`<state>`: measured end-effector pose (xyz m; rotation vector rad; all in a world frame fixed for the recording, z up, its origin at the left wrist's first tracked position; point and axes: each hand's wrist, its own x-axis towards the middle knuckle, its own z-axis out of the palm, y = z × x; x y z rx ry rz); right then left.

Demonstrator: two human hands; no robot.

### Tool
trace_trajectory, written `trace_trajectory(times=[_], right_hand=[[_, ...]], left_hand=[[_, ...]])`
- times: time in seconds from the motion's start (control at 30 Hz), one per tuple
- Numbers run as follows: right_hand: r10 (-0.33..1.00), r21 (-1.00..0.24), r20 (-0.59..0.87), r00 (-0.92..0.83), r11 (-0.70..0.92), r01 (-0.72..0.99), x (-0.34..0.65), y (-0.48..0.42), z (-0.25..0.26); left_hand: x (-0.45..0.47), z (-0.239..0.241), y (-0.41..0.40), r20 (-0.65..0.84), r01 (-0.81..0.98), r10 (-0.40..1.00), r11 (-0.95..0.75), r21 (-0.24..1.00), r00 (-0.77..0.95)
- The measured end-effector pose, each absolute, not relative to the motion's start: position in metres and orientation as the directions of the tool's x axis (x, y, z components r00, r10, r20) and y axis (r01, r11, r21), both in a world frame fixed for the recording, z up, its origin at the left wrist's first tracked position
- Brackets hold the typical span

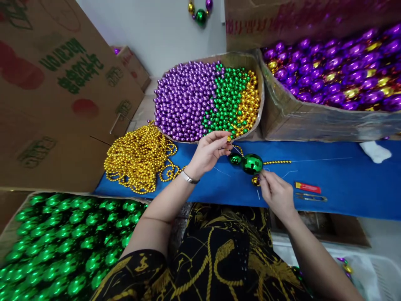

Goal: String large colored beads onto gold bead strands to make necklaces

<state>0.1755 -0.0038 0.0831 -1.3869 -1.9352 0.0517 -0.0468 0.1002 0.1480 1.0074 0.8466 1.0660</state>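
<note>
My left hand (209,149) is pinched shut at the near edge of a box of small purple, green and gold beads (206,98), holding a thin thread or needle end by a small gold bead. A large green ball (252,163) and a smaller green ball (235,159) are strung on that thread over the blue table (344,175). A short run of gold beads (277,162) trails right from them. My right hand (275,193) is closed just below the large ball, pinching a small gold bead (255,180) on the string.
A heap of gold bead strands (138,159) lies left on the blue table. A box of large green balls (62,242) sits near left, a box of purple and gold balls (338,75) far right. Small snips (310,197), a red lighter (307,187) and white cloth (375,151) lie right.
</note>
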Motion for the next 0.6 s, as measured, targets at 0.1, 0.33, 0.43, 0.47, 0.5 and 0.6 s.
trace_trajectory(times=[0.1,0.33,0.43,0.47,0.5,0.6], right_hand=[[0.838,-0.44,0.529,-0.137,0.409,0.799,0.176,-0.004,0.082],[0.852,-0.473,0.511,-0.117,0.392,0.789,0.171,-0.005,0.082],[0.901,-0.553,0.427,-0.076,0.326,0.767,0.157,-0.012,0.069],[0.913,-0.572,0.403,-0.062,0.305,0.761,0.152,-0.015,0.062],[0.919,-0.582,0.39,-0.056,0.293,0.759,0.148,-0.017,0.055],[0.919,-0.576,0.379,-0.108,0.326,0.749,0.143,-0.019,0.036]], left_hand=[[-0.049,0.148,0.1,-0.086,-0.289,0.959,0.166,0.943,0.27],[-0.047,0.145,0.091,0.018,-0.179,0.946,0.042,0.983,0.324],[-0.047,0.143,0.078,0.083,-0.039,0.921,-0.074,0.997,0.381],[-0.048,0.141,0.073,0.087,-0.002,0.906,-0.094,0.996,0.414],[-0.049,0.138,0.067,0.087,0.025,0.89,-0.11,0.994,0.448],[-0.052,0.128,0.052,0.155,0.079,0.854,-0.222,0.972,0.497]])
